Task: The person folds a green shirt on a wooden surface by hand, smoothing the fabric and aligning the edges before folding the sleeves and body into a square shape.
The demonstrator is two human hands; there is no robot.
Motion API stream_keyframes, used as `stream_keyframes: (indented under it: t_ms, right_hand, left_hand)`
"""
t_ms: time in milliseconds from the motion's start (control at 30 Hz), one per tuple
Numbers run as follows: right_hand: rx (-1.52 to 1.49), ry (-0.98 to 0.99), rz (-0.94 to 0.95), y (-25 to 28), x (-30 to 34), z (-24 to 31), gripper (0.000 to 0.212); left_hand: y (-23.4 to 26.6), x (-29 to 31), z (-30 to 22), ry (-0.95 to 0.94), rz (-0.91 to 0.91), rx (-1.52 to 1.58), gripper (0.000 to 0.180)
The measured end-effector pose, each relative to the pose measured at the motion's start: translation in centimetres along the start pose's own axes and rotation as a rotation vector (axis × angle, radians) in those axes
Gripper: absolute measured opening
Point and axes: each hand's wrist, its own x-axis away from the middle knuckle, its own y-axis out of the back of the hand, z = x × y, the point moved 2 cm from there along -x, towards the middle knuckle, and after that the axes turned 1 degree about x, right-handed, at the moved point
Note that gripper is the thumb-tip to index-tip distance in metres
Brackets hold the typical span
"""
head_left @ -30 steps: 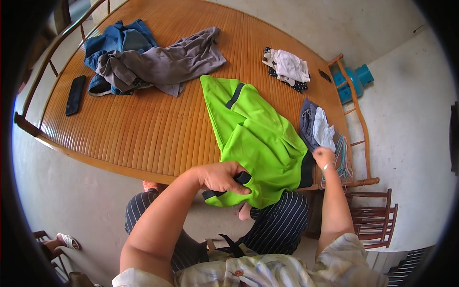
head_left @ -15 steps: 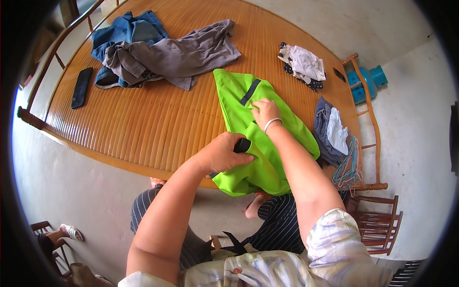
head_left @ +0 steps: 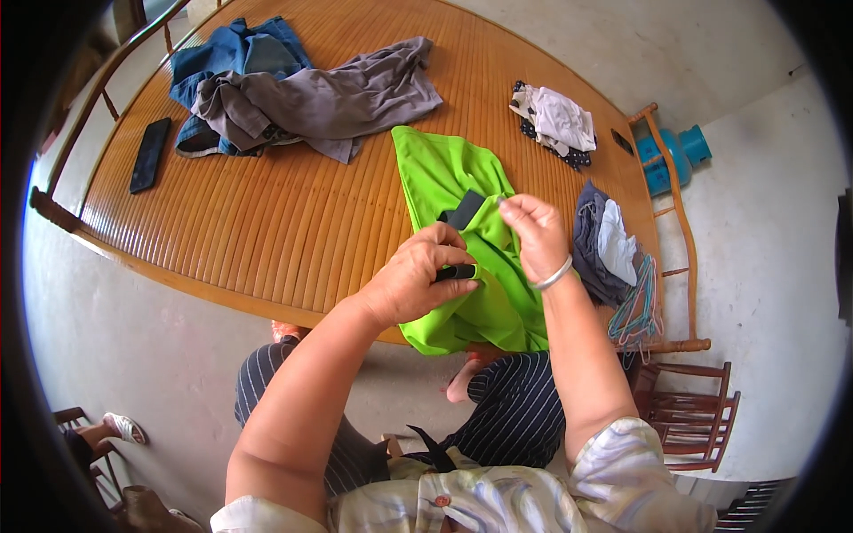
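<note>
A bright green garment (head_left: 437, 164) with dark bands lies over the near edge of the slatted wooden bed (head_left: 293, 231), part of it hanging down. My left hand (head_left: 425, 274) is closed round a black-trimmed edge of it, thumb and fingers pressed together. To the right, my right hand (head_left: 538, 235), with a bracelet at its wrist, pinches the same cloth and lifts it a little. Between the two hands a wide dark band shows on the fabric. What lies under the garment's folds is hidden.
Grey trousers (head_left: 329, 107) and blue jeans (head_left: 240, 58) lie heaped at the far left, near a black phone (head_left: 150, 155). Folded white clothes (head_left: 560, 120), a dark garment (head_left: 591, 240) and several hangers (head_left: 635, 306) are at the right. A teal gas cylinder (head_left: 675, 160) stands beyond the bed rail.
My right hand has drawn back toward me and slightly right, pulling the green cloth up with it. The dark band has shifted nearer. My left hand keeps its hold on the edge.
</note>
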Motion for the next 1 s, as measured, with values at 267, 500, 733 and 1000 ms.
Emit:
stream_keyframes:
  t_ms: [267, 500, 733, 1000]
  right_hand:
    - [0.156, 0.075, 0.167, -0.2, 2.0, -0.2, 0.009]
    - [0.013, 0.038, 0.243, -0.3, 2.9, -0.6, 0.011]
    - [0.144, 0.103, 0.035, 4.9, 3.4, 0.9, 0.019]
    - [0.552, -0.21, -0.065, 14.2, 11.6, -3.7, 0.007]
  left_hand:
    - [0.2, -0.3, -1.0, -0.03, -0.245, -0.157, 0.027]
    - [-0.2, -0.6, -0.3, 0.018, -0.159, 0.115, 0.023]
    - [1.7, -0.6, 1.1, 0.233, -0.468, 0.074, 0.017]
    - [2.3, -1.0, 1.7, 0.218, -0.588, 0.127, 0.015]
